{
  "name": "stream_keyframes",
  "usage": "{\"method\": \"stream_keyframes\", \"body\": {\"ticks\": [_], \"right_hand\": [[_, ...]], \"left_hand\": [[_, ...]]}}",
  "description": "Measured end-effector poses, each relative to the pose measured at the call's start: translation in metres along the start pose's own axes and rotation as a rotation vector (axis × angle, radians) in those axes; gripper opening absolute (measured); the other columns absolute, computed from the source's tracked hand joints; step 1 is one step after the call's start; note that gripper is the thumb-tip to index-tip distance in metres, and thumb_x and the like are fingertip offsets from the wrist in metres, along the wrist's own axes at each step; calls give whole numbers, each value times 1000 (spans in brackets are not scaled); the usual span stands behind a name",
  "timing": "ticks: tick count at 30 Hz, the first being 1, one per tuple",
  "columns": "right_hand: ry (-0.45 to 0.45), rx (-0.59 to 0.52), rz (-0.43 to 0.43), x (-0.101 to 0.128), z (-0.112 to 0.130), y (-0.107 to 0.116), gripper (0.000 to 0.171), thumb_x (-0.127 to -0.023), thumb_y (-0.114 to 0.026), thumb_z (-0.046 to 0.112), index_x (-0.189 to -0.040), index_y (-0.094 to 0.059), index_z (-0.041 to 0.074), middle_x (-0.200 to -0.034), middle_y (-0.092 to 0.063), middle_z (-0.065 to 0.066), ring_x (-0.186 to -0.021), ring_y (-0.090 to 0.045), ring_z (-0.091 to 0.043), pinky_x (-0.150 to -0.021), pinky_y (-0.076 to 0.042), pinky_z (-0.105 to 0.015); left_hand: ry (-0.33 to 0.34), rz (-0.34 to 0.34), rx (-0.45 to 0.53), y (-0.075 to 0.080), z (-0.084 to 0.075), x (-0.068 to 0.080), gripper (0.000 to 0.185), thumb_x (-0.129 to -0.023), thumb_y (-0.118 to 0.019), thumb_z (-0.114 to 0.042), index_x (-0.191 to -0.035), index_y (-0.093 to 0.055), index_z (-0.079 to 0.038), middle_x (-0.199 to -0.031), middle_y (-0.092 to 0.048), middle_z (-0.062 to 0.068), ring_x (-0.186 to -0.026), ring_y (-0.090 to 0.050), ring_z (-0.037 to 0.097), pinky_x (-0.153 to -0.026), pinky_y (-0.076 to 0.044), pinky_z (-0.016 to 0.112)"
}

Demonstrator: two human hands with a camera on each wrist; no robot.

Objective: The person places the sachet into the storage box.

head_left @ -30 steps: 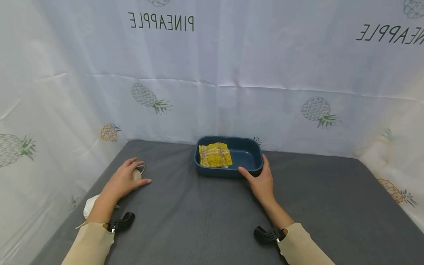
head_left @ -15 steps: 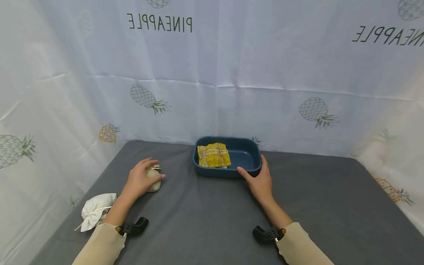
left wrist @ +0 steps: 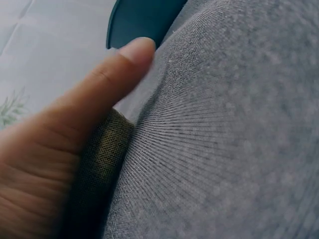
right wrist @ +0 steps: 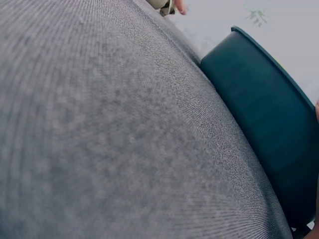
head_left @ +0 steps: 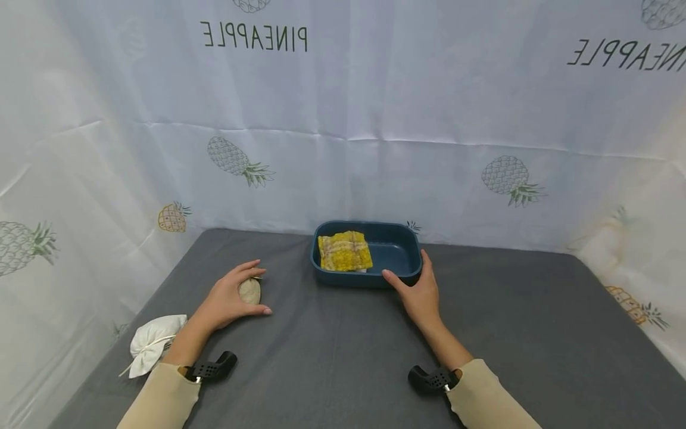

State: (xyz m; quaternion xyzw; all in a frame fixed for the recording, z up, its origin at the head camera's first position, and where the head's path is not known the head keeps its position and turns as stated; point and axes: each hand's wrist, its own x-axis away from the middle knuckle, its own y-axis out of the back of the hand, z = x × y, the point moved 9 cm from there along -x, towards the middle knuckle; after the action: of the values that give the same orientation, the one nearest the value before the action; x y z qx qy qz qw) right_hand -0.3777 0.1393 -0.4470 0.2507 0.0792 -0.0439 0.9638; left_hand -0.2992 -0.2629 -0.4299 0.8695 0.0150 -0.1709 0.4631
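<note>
My left hand [head_left: 227, 301] is around a small beige drawstring pouch [head_left: 249, 291] on the left part of the table, its thumb and fingers spread apart on either side. In the left wrist view the thumb [left wrist: 109, 74] reaches out straight, past the woven side of the pouch [left wrist: 107, 147]. My right hand [head_left: 422, 298] holds the near right corner of a dark blue rectangular tray [head_left: 343, 278], thumb at the front rim and fingers along the right side. A yellow and white checked fabric packet [head_left: 345, 251] lies in the tray's left half.
A white drawstring pouch [head_left: 152, 342] lies beside my left forearm, near the table's left edge. Grey cloth covers the table [head_left: 332, 357]. White curtains [head_left: 375, 89] printed with pineapples hang behind it and at both sides.
The beige pouch has moved to the right with my left hand, then my thumb and fingers have spread wider around it. My right hand and the tray have stayed in place.
</note>
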Motion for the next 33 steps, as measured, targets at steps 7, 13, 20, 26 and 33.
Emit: {"method": "stream_keyframes", "body": {"ticks": [7, 13, 20, 26, 33], "right_hand": [[-1, -5, 5, 1, 0, 1, 109, -86, -74, 57, -164, -7, 23, -171, -14, -13, -155, -23, -39, -119, -26, -66], [7, -8, 9, 0, 4, 3, 108, -87, -74, 56, -164, -6, 23, -171, -14, -12, -155, -22, -39, -120, -26, -66], [3, 4, 13, 1, 3, 3, 108, -87, -73, 56, -165, -6, 22, -171, -13, -13, -155, -22, -40, -120, -25, -66], [8, 9, 1, 2, 0, 3, 108, -87, -74, 55, -165, -8, 21, -170, -15, -14, -154, -24, -40, -119, -26, -66], [24, -4, -6, 2, 1, 2, 108, -86, -75, 55, -164, -9, 21, -170, -15, -13, -154, -26, -40, -119, -28, -66]], "left_hand": [[-21, -31, -48, 0, -4, 0, 68, -72, -91, -40, -129, -68, -12, -141, -60, 13, -130, -56, 39, -102, -47, 62], [-16, -104, -45, 3, -6, -2, 38, -80, -86, -27, -113, -74, -15, -120, -70, 8, -107, -68, 32, -90, -54, 55], [74, -138, -22, 6, -4, -1, 24, -81, -82, -19, -104, -75, -16, -114, -73, 10, -85, -65, 22, -71, -51, 38], [88, -150, 11, 6, -20, -3, 23, -81, -82, -18, -102, -75, -16, -112, -73, 8, -76, -60, 17, -65, -47, 32], [37, -198, 92, 14, -71, -27, 22, -82, -81, -15, -104, -74, -17, -111, -72, 5, -79, -61, 19, -66, -49, 32]]}}
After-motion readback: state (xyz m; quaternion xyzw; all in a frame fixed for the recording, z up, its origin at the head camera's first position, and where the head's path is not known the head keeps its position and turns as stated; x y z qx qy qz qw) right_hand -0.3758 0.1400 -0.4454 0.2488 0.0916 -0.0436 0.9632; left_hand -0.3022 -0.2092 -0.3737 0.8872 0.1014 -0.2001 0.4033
